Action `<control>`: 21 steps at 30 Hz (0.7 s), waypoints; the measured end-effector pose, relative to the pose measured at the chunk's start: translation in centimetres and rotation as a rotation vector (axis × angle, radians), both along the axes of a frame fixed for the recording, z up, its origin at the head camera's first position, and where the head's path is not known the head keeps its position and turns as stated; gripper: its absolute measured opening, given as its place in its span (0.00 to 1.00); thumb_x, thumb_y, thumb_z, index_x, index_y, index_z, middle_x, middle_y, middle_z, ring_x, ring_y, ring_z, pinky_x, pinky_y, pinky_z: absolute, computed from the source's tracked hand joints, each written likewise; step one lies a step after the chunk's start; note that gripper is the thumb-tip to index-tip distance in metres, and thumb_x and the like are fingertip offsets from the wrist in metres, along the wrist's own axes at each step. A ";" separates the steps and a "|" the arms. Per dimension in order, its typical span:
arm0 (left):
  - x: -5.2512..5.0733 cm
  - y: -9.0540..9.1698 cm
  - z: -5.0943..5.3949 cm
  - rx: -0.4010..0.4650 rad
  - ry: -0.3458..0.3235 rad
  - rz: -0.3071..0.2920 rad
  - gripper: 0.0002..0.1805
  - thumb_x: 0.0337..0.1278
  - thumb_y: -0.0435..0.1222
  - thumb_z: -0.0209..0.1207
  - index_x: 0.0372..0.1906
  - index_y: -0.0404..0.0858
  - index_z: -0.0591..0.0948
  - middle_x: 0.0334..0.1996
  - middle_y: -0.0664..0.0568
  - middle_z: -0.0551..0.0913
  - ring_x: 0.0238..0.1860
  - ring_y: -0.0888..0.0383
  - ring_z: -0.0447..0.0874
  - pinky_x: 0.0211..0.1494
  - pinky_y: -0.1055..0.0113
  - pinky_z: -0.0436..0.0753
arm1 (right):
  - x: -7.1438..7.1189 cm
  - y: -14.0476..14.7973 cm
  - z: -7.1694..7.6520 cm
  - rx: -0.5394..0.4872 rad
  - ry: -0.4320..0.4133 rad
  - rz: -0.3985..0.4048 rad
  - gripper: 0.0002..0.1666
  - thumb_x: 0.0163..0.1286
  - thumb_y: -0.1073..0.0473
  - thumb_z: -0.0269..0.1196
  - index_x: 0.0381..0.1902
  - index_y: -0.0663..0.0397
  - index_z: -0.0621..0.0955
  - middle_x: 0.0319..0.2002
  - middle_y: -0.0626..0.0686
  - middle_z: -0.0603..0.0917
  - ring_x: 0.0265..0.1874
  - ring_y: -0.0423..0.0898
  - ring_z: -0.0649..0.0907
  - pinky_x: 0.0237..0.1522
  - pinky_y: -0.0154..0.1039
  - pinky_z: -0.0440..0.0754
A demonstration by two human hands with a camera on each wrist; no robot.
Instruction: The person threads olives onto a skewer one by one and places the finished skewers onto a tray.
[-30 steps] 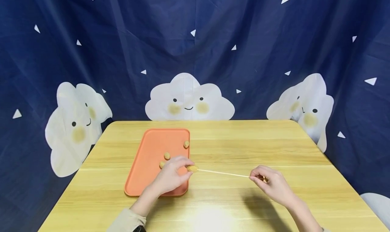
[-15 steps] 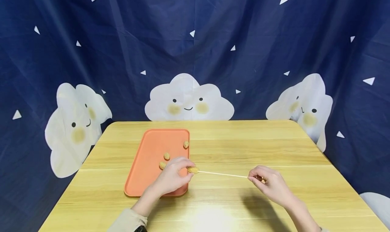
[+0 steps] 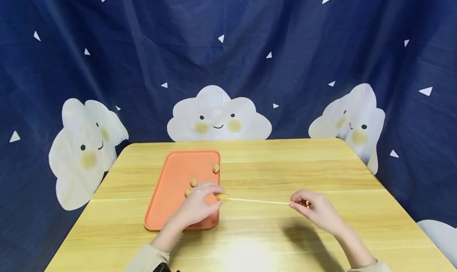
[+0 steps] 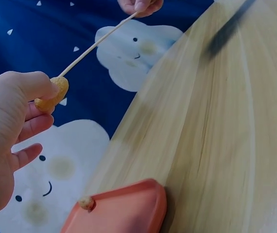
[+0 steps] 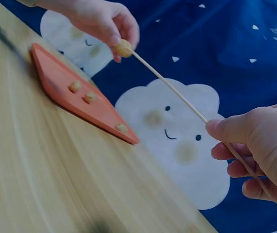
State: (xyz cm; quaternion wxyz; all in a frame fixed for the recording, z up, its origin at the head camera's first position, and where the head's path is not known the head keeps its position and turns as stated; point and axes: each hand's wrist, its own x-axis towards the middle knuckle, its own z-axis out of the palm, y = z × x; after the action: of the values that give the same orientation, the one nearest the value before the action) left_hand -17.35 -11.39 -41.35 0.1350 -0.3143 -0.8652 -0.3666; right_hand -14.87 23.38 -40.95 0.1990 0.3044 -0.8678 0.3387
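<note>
Left hand (image 3: 197, 205) pinching a tan puff (image 4: 56, 99) at a stick's (image 3: 258, 201) tip.
Right hand (image 3: 317, 211) grips the stick (gentle, straight pressure should suit).

And here's your table (image 3: 303, 165), pale wood grain sweeping away in front of you, far corners rounded! Over on your left, flat on the boards, sits one orange tray (image 3: 175, 177), low-rimmed, and a bright glare shines near you.
</note>
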 end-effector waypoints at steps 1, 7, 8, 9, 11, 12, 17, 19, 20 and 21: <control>0.0 -0.2 0.0 0.010 -0.013 0.011 0.13 0.45 0.33 0.66 0.40 0.45 0.83 0.38 0.61 0.80 0.39 0.64 0.76 0.44 0.64 0.77 | 0.0 0.2 0.0 -0.011 -0.032 -0.008 0.13 0.52 0.68 0.69 0.28 0.43 0.80 0.25 0.36 0.76 0.21 0.31 0.71 0.19 0.27 0.69; 0.0 -0.9 0.3 0.055 -0.049 0.025 0.13 0.45 0.32 0.66 0.39 0.48 0.83 0.36 0.64 0.79 0.38 0.66 0.75 0.44 0.65 0.77 | 0.2 1.0 0.0 -0.097 -0.129 -0.023 0.15 0.54 0.73 0.66 0.29 0.44 0.81 0.26 0.44 0.81 0.21 0.34 0.73 0.21 0.29 0.72; 0.0 -0.9 0.3 0.051 -0.047 0.022 0.13 0.46 0.32 0.66 0.39 0.48 0.83 0.36 0.64 0.78 0.38 0.66 0.75 0.44 0.65 0.77 | 0.2 1.0 0.1 -0.106 -0.126 -0.019 0.15 0.53 0.74 0.66 0.28 0.46 0.81 0.26 0.45 0.81 0.22 0.35 0.75 0.22 0.29 0.73; 0.0 -0.9 0.4 0.048 -0.045 0.018 0.13 0.46 0.33 0.66 0.39 0.47 0.83 0.36 0.64 0.78 0.38 0.66 0.75 0.44 0.65 0.77 | 0.3 0.9 0.2 -0.111 -0.120 -0.015 0.15 0.53 0.74 0.65 0.28 0.47 0.81 0.26 0.46 0.81 0.23 0.35 0.75 0.24 0.29 0.74; 0.1 -1.0 0.4 0.041 -0.046 0.018 0.12 0.47 0.33 0.66 0.40 0.47 0.83 0.36 0.64 0.78 0.38 0.66 0.75 0.44 0.65 0.76 | 0.6 0.5 0.8 -0.129 -0.109 -0.001 0.14 0.53 0.75 0.65 0.28 0.48 0.81 0.26 0.48 0.81 0.25 0.36 0.76 0.25 0.29 0.74; 0.1 -1.0 0.4 0.040 -0.047 0.020 0.12 0.47 0.33 0.66 0.40 0.47 0.83 0.36 0.64 0.78 0.38 0.66 0.75 0.44 0.64 0.76 | 0.8 0.3 1.2 -0.141 -0.103 0.009 0.15 0.53 0.76 0.65 0.27 0.49 0.81 0.26 0.49 0.80 0.25 0.37 0.76 0.26 0.29 0.74; 0.2 -1.0 0.3 0.042 -0.052 0.025 0.12 0.46 0.33 0.66 0.39 0.47 0.83 0.35 0.65 0.78 0.37 0.66 0.74 0.44 0.65 0.76 | 1.4 -0.6 2.5 -0.210 -0.072 0.060 0.19 0.48 0.81 0.64 0.26 0.49 0.81 0.24 0.48 0.78 0.24 0.39 0.73 0.24 0.30 0.71; 0.2 -1.1 0.2 0.047 -0.047 0.021 0.12 0.46 0.33 0.66 0.39 0.47 0.83 0.35 0.65 0.78 0.38 0.66 0.75 0.44 0.65 0.76 | 1.3 -0.5 2.3 -0.233 -0.073 0.069 0.20 0.47 0.82 0.64 0.26 0.49 0.81 0.23 0.48 0.77 0.24 0.39 0.73 0.24 0.31 0.70; 0.2 -1.1 0.1 0.050 -0.045 0.019 0.12 0.46 0.33 0.67 0.39 0.47 0.83 0.35 0.65 0.78 0.38 0.66 0.75 0.44 0.65 0.76 | 1.1 -0.3 1.9 -0.240 -0.078 0.071 0.20 0.47 0.82 0.64 0.26 0.49 0.81 0.23 0.48 0.77 0.24 0.39 0.73 0.24 0.31 0.70; 0.2 -1.1 0.0 0.052 -0.041 0.017 0.12 0.46 0.33 0.66 0.39 0.47 0.83 0.35 0.64 0.78 0.37 0.66 0.75 0.44 0.65 0.77 | 0.9 -0.1 1.5 -0.249 -0.082 0.079 0.21 0.48 0.82 0.64 0.26 0.49 0.82 0.23 0.48 0.77 0.25 0.39 0.72 0.24 0.31 0.70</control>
State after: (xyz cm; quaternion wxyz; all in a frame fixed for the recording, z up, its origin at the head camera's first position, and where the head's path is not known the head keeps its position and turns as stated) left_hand -17.15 -12.51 -41.31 0.1285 -0.2958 -0.8606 -0.3941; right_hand -14.02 23.26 -39.48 0.1861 0.2972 -0.8137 0.4637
